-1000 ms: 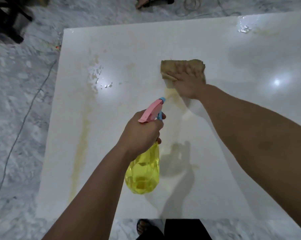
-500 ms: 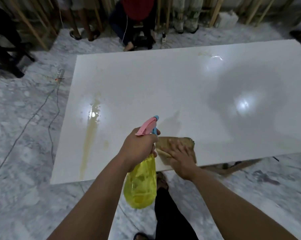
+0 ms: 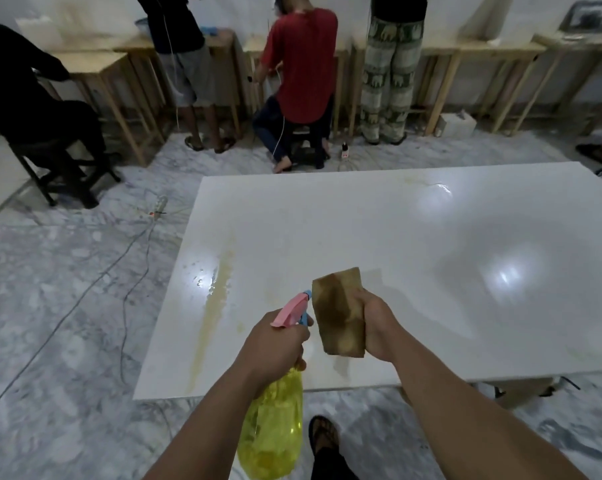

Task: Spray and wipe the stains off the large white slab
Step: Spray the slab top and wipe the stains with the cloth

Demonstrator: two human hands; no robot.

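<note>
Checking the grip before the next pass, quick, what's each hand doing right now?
Left hand: grips the yellow spray bottle by its pink trigger head.
Right hand: holds the stained brown cloth lifted off the white slab.

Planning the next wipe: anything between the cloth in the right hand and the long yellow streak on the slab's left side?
Nothing on the slab blocks it. The right hand holds the cloth lifted; the left hand with the spray bottle sits between cloth and streak in view.

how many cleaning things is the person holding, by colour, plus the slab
yellow plastic spray bottle with pink trigger, in left hand: 1
brown stained cloth, in right hand: 1
large white slab: 1
total: 3
</note>
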